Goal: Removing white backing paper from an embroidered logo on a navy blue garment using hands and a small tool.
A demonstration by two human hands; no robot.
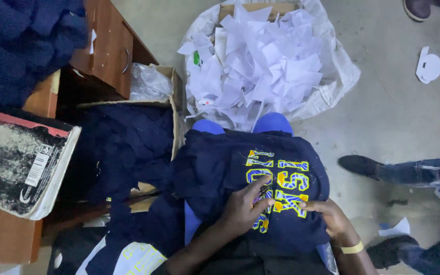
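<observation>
At my twelve o'clock a big white sack (342,76) sits on the grey concrete floor (388,122), heaped with white paper scraps (260,61). At ten o'clock a brown wooden cabinet (110,48) stands with its door ajar, and just below it an open cardboard box (175,117) holds dark navy cloth (120,147). At nine o'clock a worn shoebox lid (21,163) rests on a wooden surface. At three o'clock another person's dark shoe (357,164) and jeans leg (429,170) cross the floor. The light is dim and bluish.
</observation>
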